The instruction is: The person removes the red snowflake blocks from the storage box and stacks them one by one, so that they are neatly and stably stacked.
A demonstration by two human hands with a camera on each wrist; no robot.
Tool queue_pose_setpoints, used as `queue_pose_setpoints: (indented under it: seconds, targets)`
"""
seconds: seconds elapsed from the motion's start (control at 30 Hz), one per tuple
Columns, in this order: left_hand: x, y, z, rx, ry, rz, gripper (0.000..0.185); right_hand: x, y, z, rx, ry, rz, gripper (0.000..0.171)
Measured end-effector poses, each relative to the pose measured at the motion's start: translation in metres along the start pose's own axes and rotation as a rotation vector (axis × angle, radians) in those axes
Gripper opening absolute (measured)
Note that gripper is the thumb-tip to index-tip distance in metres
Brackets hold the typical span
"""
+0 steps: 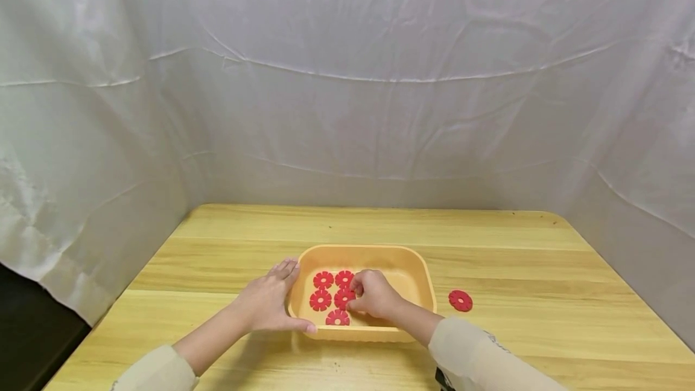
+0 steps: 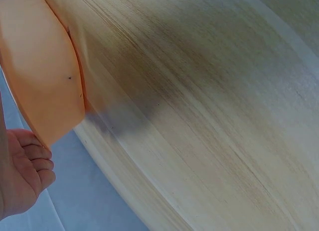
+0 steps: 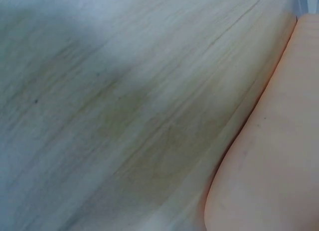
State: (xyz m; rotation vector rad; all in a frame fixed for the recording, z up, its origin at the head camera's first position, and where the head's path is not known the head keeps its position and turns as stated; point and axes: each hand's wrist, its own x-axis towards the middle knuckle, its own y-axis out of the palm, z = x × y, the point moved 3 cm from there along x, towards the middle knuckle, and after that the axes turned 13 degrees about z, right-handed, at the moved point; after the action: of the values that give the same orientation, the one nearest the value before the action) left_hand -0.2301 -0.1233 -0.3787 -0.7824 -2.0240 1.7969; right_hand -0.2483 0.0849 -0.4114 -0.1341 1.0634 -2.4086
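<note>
A shallow orange plastic tray (image 1: 407, 335) stands on the wooden table. On the left of its floor lie several flat red interlocking discs (image 1: 320, 300), notched round the rim with a hole in the centre. My left hand (image 1: 268, 303) holds the tray's left end, fingers along the side and thumb at the front; its curled fingers show beside the tray wall in the left wrist view. Inside the tray, my right hand (image 1: 377, 296) pinches the right edge of one red disc (image 1: 343, 298) with thumb and forefinger. The right wrist view shows neither that hand nor the discs.
Another red disc (image 1: 460, 300) lies on the table (image 1: 516, 343), right of the tray. Pale curtains (image 1: 380, 107) hang behind the table and along both sides. A dark area (image 1: 32, 330) shows beyond the left table edge.
</note>
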Motion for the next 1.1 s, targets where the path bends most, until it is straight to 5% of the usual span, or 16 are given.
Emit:
queue_pose_setpoints:
  seconds: [0.47,1.1]
  targets:
    - [0.000,-0.001,-0.001,0.003,-0.005,0.003,0.116,-0.010,-0.014,0.007,0.145,-0.078,-0.064,0.021]
    - [0.000,0.000,-0.001,0.021,0.004,0.001,0.114,-0.020,-0.034,0.001,0.035,-0.160,-0.145,0.021]
